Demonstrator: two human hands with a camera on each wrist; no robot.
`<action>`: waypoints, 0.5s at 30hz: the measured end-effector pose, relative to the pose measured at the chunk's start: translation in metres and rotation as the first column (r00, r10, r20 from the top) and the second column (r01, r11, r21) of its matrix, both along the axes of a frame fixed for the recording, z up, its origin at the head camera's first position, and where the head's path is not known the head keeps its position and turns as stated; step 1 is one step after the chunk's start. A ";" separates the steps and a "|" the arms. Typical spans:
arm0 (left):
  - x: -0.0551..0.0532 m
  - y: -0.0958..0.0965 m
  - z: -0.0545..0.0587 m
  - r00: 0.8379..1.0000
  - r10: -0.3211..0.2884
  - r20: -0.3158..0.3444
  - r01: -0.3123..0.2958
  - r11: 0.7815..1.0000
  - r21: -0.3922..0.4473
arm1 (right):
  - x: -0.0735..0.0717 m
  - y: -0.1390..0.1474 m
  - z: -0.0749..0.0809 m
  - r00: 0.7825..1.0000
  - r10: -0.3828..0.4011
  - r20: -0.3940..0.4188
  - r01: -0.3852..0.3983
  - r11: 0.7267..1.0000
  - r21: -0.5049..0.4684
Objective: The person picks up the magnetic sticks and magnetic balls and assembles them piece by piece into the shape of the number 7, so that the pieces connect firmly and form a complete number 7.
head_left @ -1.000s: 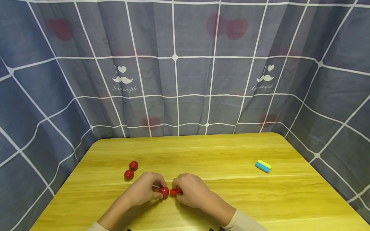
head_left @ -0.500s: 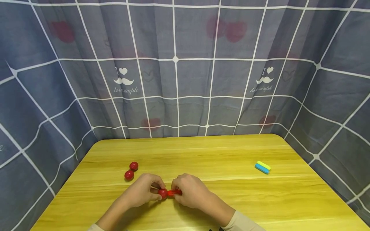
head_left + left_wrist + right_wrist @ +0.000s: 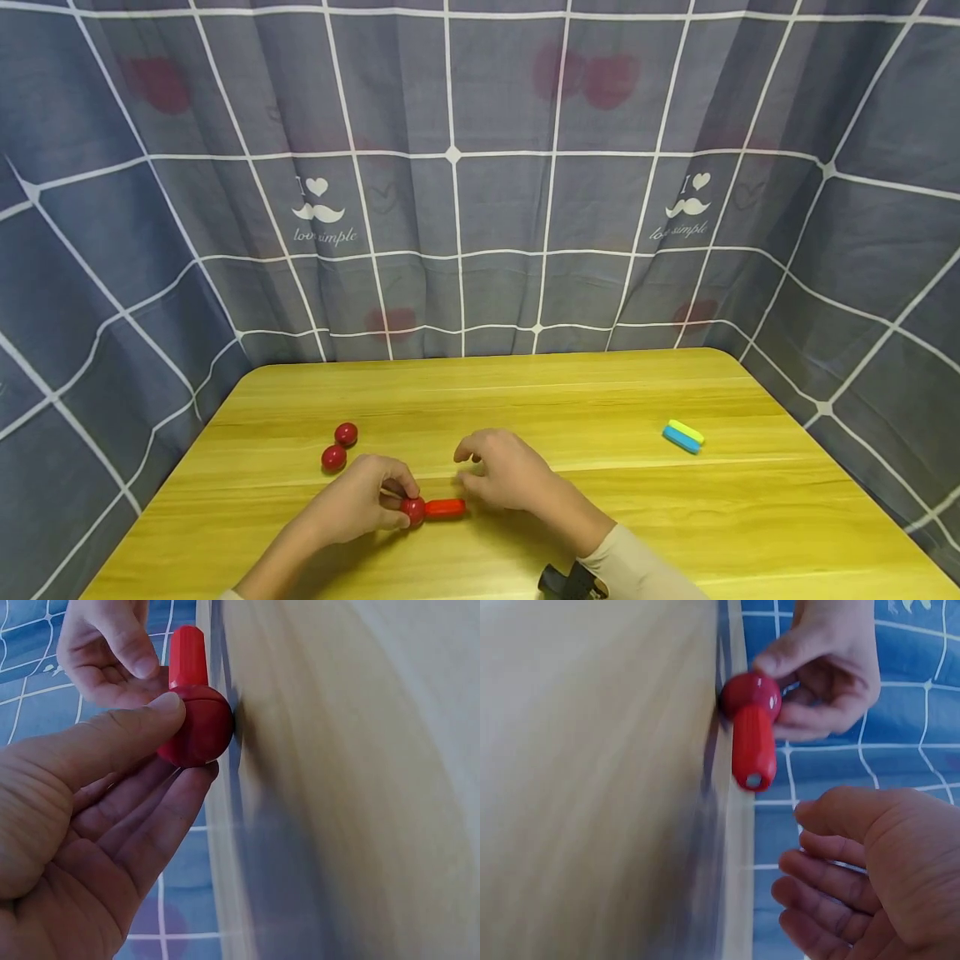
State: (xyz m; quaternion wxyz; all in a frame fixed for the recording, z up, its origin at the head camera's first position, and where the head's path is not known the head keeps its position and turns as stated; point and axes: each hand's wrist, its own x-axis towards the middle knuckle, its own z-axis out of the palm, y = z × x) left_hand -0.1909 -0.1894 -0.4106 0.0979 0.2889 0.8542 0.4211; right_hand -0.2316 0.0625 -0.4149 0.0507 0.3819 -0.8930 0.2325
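My left hand [image 3: 358,502] pinches a dark red ball [image 3: 201,727] between thumb and fingers, close over the table. A bright red ribbed stick [image 3: 446,508] juts from the ball toward the right, joined end-on to it. The stick's free end shows a small hole in the right wrist view. My right hand [image 3: 504,468] is apart from the stick, just behind and right of its free end, fingers loosely bent with nothing between them. In the right wrist view the palm and fingers of this hand [image 3: 855,877] lie open below the red stick [image 3: 754,750].
Two more dark red balls [image 3: 333,457] sit left of my left hand on the wooden table [image 3: 570,400]. At the right lie a blue stick [image 3: 681,439] and a yellow-green stick [image 3: 686,431] side by side. A grid-patterned curtain [image 3: 495,200] surrounds the table's back and sides.
Ball and stick, apart at first, have come together. My right hand has let go of the stick and moved back, away from it. My left hand has shifted slightly left with the ball.
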 end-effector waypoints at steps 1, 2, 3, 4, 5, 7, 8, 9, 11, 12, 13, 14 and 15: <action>0.000 0.000 0.000 1.000 0.000 0.004 0.000 1.000 0.000 | -0.003 0.000 -0.001 1.000 0.005 0.001 -0.005 1.000 0.001; 0.000 0.000 0.001 1.000 -0.001 0.009 0.001 1.000 0.001 | -0.006 0.000 -0.002 1.000 0.009 -0.001 -0.009 1.000 0.005; 0.000 0.000 0.001 1.000 0.000 0.010 0.000 1.000 -0.001 | -0.009 0.000 -0.003 1.000 0.014 -0.004 -0.014 1.000 0.009; 0.000 0.000 0.001 1.000 -0.001 0.010 0.001 1.000 -0.005 | -0.012 0.000 -0.004 1.000 0.017 -0.009 -0.017 1.000 0.015; 0.000 0.000 0.001 1.000 -0.002 0.007 0.002 1.000 -0.009 | -0.015 0.000 -0.004 1.000 0.023 -0.011 -0.022 1.000 0.019; -0.001 0.000 0.001 1.000 -0.003 0.009 0.003 1.000 -0.010 | -0.022 -0.001 -0.006 0.999 0.040 -0.022 -0.039 0.999 0.025; -0.001 0.000 0.001 1.000 -0.003 0.017 0.004 1.000 -0.007 | -0.025 -0.002 -0.007 0.998 0.050 -0.026 -0.050 0.998 0.025; -0.001 -0.001 0.001 1.000 -0.005 0.023 0.005 1.000 -0.003 | -0.028 -0.003 -0.008 0.998 0.062 -0.031 -0.061 0.998 0.022; -0.001 -0.001 0.001 0.999 -0.005 0.040 0.005 1.000 0.008 | -0.035 -0.005 -0.011 0.996 0.085 -0.038 -0.085 0.996 0.015; -0.001 -0.001 0.001 0.999 -0.005 0.045 0.005 1.000 0.011 | -0.038 -0.007 -0.012 0.994 0.098 -0.042 -0.097 0.995 0.011; -0.001 -0.001 0.000 0.999 -0.005 0.047 0.004 1.000 0.012 | -0.041 -0.008 -0.013 0.993 0.106 -0.045 -0.106 0.994 0.010; -0.001 -0.001 0.000 0.999 -0.005 0.049 0.004 1.000 0.014 | -0.044 -0.010 -0.013 0.993 0.114 -0.043 -0.113 0.994 0.007; -0.001 -0.001 0.000 0.999 -0.004 0.051 0.004 1.000 0.015 | -0.047 -0.012 -0.014 0.992 0.123 -0.041 -0.123 0.992 0.005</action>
